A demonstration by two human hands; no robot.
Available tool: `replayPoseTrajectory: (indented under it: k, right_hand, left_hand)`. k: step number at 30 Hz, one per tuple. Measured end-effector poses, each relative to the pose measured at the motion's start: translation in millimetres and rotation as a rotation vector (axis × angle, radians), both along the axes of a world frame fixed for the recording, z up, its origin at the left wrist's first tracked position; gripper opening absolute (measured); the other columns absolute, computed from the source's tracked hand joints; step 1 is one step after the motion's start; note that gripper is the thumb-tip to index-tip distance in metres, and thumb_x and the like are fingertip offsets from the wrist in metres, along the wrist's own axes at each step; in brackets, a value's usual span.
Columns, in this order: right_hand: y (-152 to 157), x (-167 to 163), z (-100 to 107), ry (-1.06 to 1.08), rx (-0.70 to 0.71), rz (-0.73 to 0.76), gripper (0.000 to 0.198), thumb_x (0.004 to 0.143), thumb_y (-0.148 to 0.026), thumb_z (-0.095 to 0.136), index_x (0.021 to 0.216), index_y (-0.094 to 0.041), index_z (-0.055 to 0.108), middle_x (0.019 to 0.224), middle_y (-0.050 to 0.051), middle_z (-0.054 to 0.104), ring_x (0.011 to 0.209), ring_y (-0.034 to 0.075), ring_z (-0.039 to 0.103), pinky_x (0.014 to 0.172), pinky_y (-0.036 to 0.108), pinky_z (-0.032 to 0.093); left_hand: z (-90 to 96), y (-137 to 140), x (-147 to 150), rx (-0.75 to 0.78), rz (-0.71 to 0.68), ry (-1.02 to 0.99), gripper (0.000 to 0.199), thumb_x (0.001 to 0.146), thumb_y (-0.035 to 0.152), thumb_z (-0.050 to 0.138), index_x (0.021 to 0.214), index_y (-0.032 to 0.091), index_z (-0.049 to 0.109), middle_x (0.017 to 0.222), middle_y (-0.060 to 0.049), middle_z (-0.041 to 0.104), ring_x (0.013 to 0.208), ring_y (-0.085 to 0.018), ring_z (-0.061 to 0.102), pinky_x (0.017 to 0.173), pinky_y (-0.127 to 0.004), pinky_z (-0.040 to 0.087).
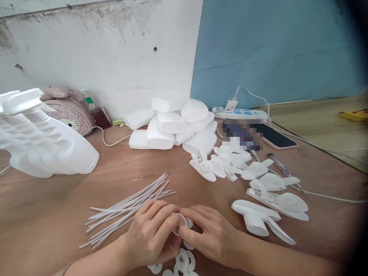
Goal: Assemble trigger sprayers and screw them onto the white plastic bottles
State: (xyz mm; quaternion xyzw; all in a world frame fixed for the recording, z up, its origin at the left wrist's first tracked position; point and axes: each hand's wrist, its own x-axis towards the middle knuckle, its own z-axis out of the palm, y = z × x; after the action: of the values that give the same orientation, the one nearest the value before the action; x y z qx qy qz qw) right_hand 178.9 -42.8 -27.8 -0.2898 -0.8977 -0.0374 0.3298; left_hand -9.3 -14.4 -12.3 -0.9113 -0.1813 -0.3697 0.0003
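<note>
Close to the table's near edge, my left hand point(155, 230) and my right hand point(211, 234) meet around a white plastic spray head point(181, 221). Its round collar faces up between my fingers; the rest is largely hidden by them. Both hands are closed on it. Under them lie several flat white rings point(182, 260), some overlapping. Left of my left hand is a loose bundle of thin white tubes point(123, 211). Beyond my right hand several similar white trigger spray heads point(254, 220) are spread out, reaching back in a pile point(230, 159).
White bottles point(165, 122) are heaped by the wall, and more bottles point(46, 142) stand at left. Behind are a pink bag point(67, 113) and a bottle of dark liquid point(99, 115). A power strip point(244, 114), phone point(273, 135), cable and tweezers-like tool point(283, 168) lie at right.
</note>
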Motion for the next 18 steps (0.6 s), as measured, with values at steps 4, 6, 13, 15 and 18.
replayPoseTrajectory:
  k: [4, 6, 13, 15, 18]
  right_hand:
    - [-0.2, -0.1, 0.0, 0.016, 0.006, 0.008, 0.018, 0.084, -0.011, 0.043, 0.098, -0.017, 0.052, 0.096, 0.009, 0.064, 0.063, 0.013, 0.053, 0.056, 0.026, 0.045]
    - [-0.4, -0.6, 0.9, 0.037, -0.017, 0.004, 0.020, 0.085, -0.012, 0.043, 0.104, -0.015, 0.048, 0.096, 0.009, 0.065, 0.067, 0.014, 0.056, 0.058, 0.027, 0.046]
    - [-1.5, -4.3, 4.0, 0.156, -0.150, -0.042, 0.025, 0.087, -0.015, 0.043, 0.111, -0.012, 0.042, 0.095, 0.009, 0.067, 0.071, 0.015, 0.061, 0.063, 0.027, 0.049]
    - [-1.8, -4.6, 5.0, 0.145, -0.151, -0.051, 0.026, 0.086, -0.015, 0.044, 0.112, -0.013, 0.043, 0.094, 0.009, 0.068, 0.071, 0.015, 0.061, 0.062, 0.027, 0.049]
    - [-2.4, -4.2, 6.5, 0.107, -0.127, -0.068, 0.024, 0.086, -0.016, 0.043, 0.110, -0.014, 0.045, 0.094, 0.008, 0.068, 0.070, 0.016, 0.061, 0.062, 0.028, 0.048]
  left_hand:
    - [0.1, -0.3, -0.8, -0.010, 0.011, 0.013, 0.022, 0.066, 0.012, 0.052, 0.088, 0.011, 0.053, 0.086, -0.012, 0.064, 0.077, -0.021, 0.058, 0.064, -0.033, 0.047]
    - [0.4, -0.1, -1.3, -0.035, 0.020, 0.027, 0.022, 0.068, 0.013, 0.052, 0.090, 0.012, 0.053, 0.086, -0.011, 0.064, 0.076, -0.021, 0.057, 0.064, -0.033, 0.047]
    - [2.1, -0.6, 0.7, -0.059, 0.053, 0.051, 0.023, 0.071, 0.014, 0.050, 0.094, 0.013, 0.052, 0.082, -0.008, 0.063, 0.074, -0.019, 0.055, 0.063, -0.033, 0.046]
    - [2.1, -0.1, 0.4, -0.043, 0.055, 0.049, 0.022, 0.071, 0.015, 0.049, 0.094, 0.013, 0.052, 0.081, -0.008, 0.062, 0.074, -0.020, 0.056, 0.064, -0.033, 0.046]
    - [-0.6, 3.2, -2.5, -0.051, 0.025, 0.038, 0.022, 0.072, 0.016, 0.049, 0.094, 0.012, 0.051, 0.080, -0.008, 0.063, 0.073, -0.019, 0.056, 0.065, -0.033, 0.046]
